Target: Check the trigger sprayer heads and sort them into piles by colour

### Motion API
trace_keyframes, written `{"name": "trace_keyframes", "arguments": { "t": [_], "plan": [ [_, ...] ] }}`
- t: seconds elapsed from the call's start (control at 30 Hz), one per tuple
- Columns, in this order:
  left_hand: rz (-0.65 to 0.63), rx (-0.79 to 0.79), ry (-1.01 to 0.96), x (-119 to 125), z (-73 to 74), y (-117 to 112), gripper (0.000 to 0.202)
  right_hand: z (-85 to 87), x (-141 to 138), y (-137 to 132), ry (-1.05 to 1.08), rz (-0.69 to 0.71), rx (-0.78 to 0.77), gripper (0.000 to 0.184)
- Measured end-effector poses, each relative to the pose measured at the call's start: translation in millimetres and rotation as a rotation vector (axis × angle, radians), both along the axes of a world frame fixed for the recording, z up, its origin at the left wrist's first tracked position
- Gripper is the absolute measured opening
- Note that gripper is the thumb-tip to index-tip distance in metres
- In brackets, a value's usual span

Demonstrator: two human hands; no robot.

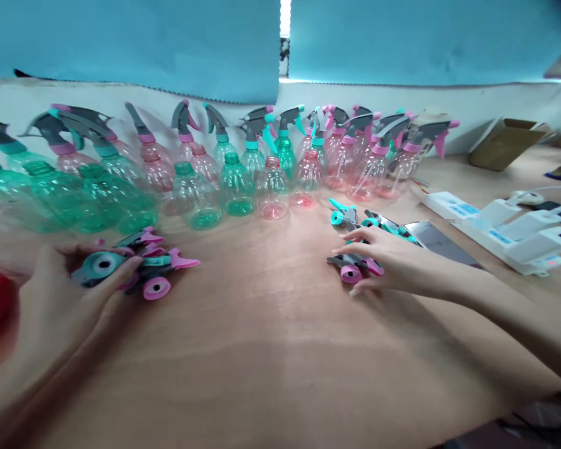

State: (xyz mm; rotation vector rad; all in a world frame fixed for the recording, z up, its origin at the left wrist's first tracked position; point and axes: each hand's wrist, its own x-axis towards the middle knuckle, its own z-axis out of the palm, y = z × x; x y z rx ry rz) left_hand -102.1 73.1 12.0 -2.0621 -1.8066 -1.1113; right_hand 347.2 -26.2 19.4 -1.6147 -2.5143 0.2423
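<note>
My left hand [65,299] grips a teal-collared spray head [103,264]; loose pink-collared ones [156,288] crowd it, so triggers [186,261] could snag. My right hand [388,262] curls around another pink-collared head [350,273]; can't tell if it's pinched. Teal heads [337,218] just beyond could get knocked. Farther out, uncapped bottles [272,193] could tip if bumped.

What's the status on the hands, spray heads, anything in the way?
Left hand gripping teal-collared spray head. Right hand over pink-collared spray head, grip unclear. Dark flat device just beyond right hand, possible obstruction.
</note>
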Motion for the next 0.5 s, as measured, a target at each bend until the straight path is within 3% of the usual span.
{"name": "trace_keyframes", "arguments": {
  "t": [0.1, 0.2, 0.4, 0.5],
  "plan": [
    [0.086, -0.152, 0.089, 5.4, -2.0, -9.9, 0.059, -8.6, 1.1, 3.2, 0.017, 0.042, 0.005, 0.049],
    [-0.081, -0.236, 0.265, 13.2, 0.7, -21.4, 0.050, -13.8, 0.5, 5.4, 0.052, 0.075, 0.027, 0.043],
    [-0.245, 0.079, 0.401, 35.0, 2.5, -38.5, 0.055, -10.1, -24.5, 8.1, 0.180, 0.153, 0.067, 0.038],
    [-0.448, 0.119, 0.400, 61.7, 4.6, -54.6, 0.037, -3.8, -47.3, 11.9, 0.295, 0.209, 0.062, 0.040]
  ]
}}
